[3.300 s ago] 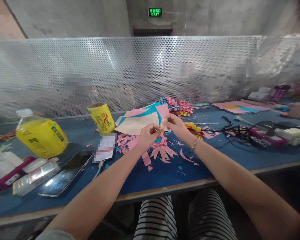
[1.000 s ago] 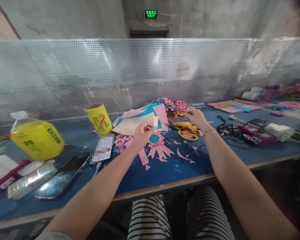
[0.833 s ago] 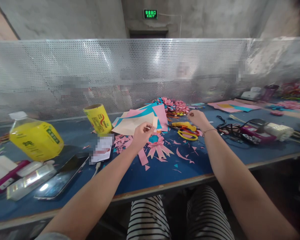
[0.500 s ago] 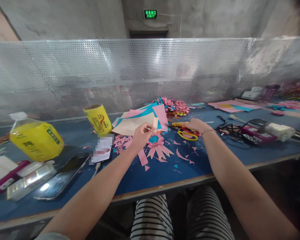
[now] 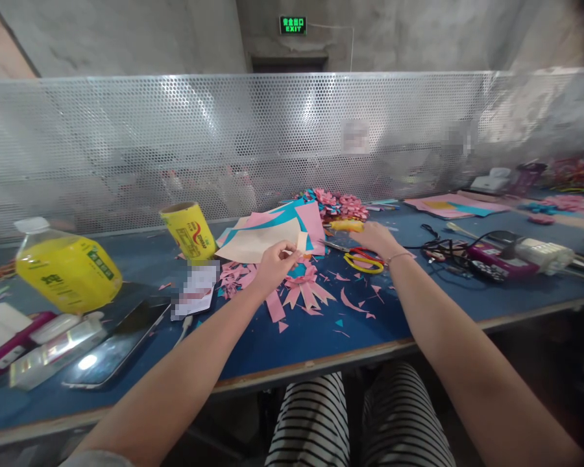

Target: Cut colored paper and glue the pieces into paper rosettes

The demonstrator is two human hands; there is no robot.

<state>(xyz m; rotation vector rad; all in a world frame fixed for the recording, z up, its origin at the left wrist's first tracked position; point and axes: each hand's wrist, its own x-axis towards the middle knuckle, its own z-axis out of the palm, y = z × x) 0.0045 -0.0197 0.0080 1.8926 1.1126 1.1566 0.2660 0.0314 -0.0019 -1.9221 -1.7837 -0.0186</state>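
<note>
My left hand [image 5: 278, 261] pinches a small strip of cream paper [image 5: 302, 242] between thumb and fingers. It is held over a pink paper rosette [image 5: 309, 290] with a blue centre and pointed ribbon tails. My right hand [image 5: 374, 239] is closed round a yellow glue gun [image 5: 348, 226], partly blurred, raised a little off the table. Just below that hand lie scissors [image 5: 365, 262] with red and yellow handles. Behind my left hand sits a stack of cream, blue and pink paper sheets [image 5: 260, 241].
Pink scraps litter the blue table [image 5: 311, 347]. To the left stand a yellow film roll [image 5: 187, 232] and a yellow drink bottle [image 5: 68, 272], with phones [image 5: 119, 344] nearby. Finished paper flowers [image 5: 333, 204] lie at the back. A purple power strip [image 5: 499, 259] with cords is at right.
My right hand has lifted the yellow glue gun slightly up and leftward, away from the scissors. My left hand still pinches the cream strip in nearly the same place.
</note>
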